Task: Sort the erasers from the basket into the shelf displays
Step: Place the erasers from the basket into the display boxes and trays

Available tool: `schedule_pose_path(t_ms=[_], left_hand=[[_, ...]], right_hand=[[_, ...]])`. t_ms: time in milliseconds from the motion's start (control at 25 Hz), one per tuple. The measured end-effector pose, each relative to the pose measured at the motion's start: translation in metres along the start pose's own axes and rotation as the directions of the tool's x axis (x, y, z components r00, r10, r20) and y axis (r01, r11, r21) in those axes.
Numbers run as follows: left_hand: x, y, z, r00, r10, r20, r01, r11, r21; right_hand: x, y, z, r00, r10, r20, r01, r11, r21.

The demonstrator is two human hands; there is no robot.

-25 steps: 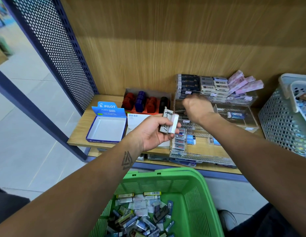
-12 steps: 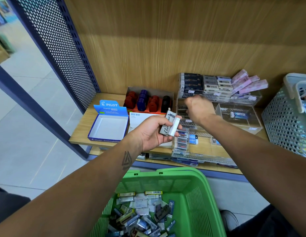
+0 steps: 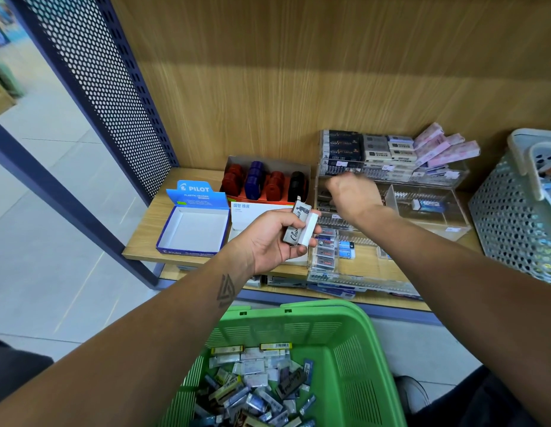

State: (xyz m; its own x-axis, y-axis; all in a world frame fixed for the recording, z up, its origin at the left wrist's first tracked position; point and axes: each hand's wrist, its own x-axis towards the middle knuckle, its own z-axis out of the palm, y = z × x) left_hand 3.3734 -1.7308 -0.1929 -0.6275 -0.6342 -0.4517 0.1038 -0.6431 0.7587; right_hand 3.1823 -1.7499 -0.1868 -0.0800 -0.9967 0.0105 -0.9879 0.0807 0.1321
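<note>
reaching into the clear display (image 3: 428, 208) on the shelf (image 3: 144, 238), the right hand (image 3: 351, 194) is blurred, its fingers' grip untellable. the left hand (image 3: 268, 238) grips two erasers (image 3: 300, 228) ready nearby; more fill the green basket (image 3: 354, 349) below.

Hands: two (image 3: 269, 238) (image 3: 352, 195)
Held erasers: two (image 3: 302, 227)
Baskets: two (image 3: 354, 352) (image 3: 511, 211)
Pilot boxes: one (image 3: 194, 224)
Stamps: seven (image 3: 263, 183)

left hand (image 3: 269, 238): fingers curled, gripping | right hand (image 3: 352, 194): fisted, blurred, arm outstretched
</note>
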Motion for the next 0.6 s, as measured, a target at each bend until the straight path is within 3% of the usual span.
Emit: schedule_pose_path(t_ms=[280, 600], left_hand=[[0.0011, -0.0005, -0.0001, 1.0, 0.0, -0.01, 0.0, 1.0, 0.0], [0.0017, -0.0013, 0.003, 1.0, 0.001, -0.014, 0.0, 1.0, 0.012]], right_hand=[[0.0016, -0.0034, -0.0016, 1.0, 0.021, 0.01, -0.021, 0.997, 0.079], [-0.0029, 0.001, 0.0043, 0.994, 0.044, -0.096, -0.029, 0.987, 0.155]])
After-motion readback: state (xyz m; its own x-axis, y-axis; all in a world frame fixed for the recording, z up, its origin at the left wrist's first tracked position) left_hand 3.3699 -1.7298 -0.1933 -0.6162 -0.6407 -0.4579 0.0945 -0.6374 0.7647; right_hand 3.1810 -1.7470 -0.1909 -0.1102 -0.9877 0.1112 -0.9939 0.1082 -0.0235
